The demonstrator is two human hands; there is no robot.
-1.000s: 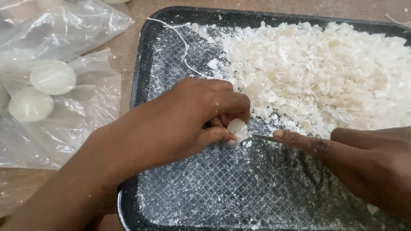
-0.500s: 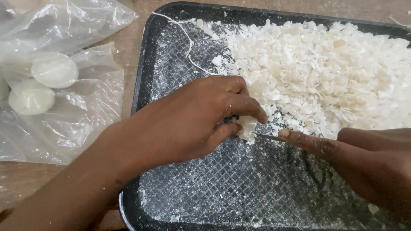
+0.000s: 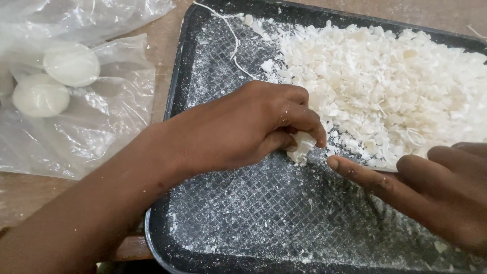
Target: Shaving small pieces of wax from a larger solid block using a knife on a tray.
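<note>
The left hand (image 3: 243,127) was curled over a small white chunk (image 3: 300,147), its grip pinching the piece between thumb and fingertips and pressing it down on the floor of the dark tray (image 3: 243,223), just beside the heap of white flakes (image 3: 395,91). The chunk's long axis could not be told, most of it being hidden under the fingers. The right hand (image 3: 426,195) pointed its forefinger left at the chunk along a thin blade (image 3: 317,157), its grip closed around the mostly hidden tool.

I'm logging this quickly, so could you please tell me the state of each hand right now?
Left hand: closed on a small white chunk over the black tray.
Right hand: forefinger stretched toward the chunk; whether it holds anything cannot be told.
</note>
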